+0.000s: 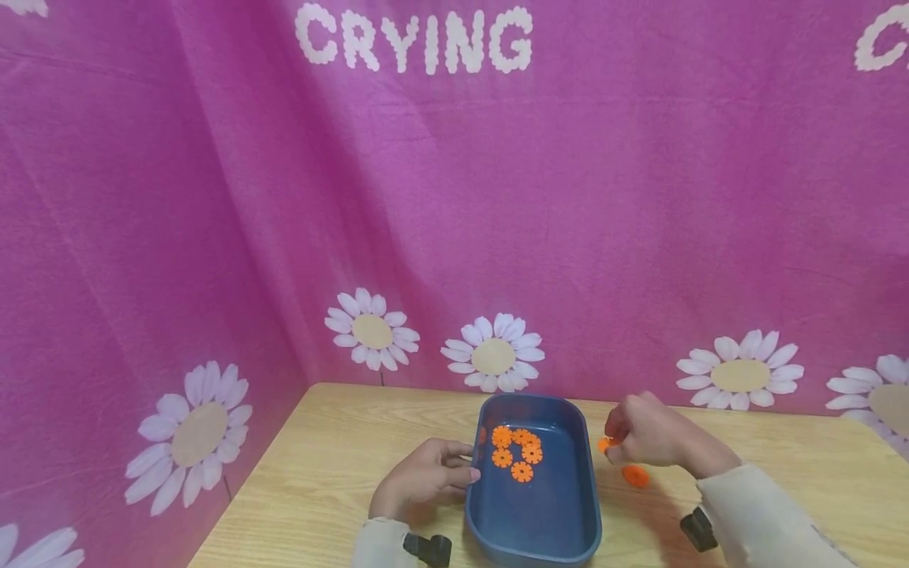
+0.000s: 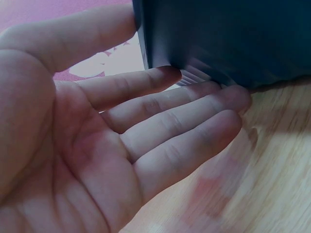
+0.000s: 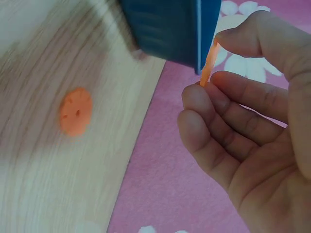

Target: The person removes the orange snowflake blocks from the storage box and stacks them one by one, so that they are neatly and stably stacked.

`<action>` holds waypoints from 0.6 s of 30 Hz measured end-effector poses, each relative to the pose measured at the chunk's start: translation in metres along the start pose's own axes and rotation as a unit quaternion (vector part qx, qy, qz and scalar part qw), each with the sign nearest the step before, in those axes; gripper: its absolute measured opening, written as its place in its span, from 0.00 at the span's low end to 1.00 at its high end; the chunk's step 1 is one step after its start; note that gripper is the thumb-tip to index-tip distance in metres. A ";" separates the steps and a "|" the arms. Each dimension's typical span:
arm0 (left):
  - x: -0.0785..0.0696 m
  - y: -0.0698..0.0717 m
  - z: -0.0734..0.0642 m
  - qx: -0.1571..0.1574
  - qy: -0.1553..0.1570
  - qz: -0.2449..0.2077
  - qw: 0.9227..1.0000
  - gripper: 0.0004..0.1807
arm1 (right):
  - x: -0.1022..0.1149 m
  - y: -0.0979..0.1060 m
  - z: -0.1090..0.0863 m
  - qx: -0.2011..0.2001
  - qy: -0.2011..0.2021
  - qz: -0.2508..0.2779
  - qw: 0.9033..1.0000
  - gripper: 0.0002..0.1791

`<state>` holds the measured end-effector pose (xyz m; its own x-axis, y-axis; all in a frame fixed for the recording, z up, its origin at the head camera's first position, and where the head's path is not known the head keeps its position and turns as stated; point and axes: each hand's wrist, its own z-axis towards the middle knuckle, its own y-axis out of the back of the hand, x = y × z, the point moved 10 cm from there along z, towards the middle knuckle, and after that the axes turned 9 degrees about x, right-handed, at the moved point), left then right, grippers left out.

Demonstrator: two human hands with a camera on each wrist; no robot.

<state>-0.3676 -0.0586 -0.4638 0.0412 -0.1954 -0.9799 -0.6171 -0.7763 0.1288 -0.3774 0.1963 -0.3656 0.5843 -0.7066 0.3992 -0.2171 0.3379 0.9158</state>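
A deep blue rectangular tub [image 1: 529, 513] stands on the wooden table with several orange notched plastic discs [image 1: 521, 472] lying inside. At its left side is my left hand [image 1: 429, 473]; the thumb touches the rim, and the nearly straight fingers [image 2: 180, 126] reach against the lower wall. Just right of the tub, my right hand [image 1: 649, 432] pinches one orange notched disc [image 3: 210, 63] by its edge between thumb and fingertips. This disc is held edge-on to the right wrist camera, beside the tub's rim. Another orange disc [image 3: 76, 111] lies flat on the table below my right hand.
The light wooden table [image 1: 341, 442] backs onto a pink cloth [image 1: 568, 237] printed with white daisies and lettering. More of this cloth hangs along the left side. A black strap [image 1: 699, 528] is worn at my right wrist.
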 end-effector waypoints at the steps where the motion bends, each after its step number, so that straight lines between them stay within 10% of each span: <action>1: 0.000 0.000 0.000 0.000 0.000 0.000 1.000 0.24 | -0.001 -0.001 -0.001 -0.002 -0.001 -0.003 1.000 0.07; 18: -0.002 0.001 -0.001 0.003 -0.002 0.007 1.000 0.25 | -0.042 -0.021 -0.014 0.005 -0.053 -0.028 0.998 0.06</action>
<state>-0.3676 -0.0591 -0.4613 0.0295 -0.2042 -0.9785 -0.6216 -0.7704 0.1421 -0.3868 0.2274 -0.4019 0.5099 -0.7858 0.3500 -0.1947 0.2909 0.9368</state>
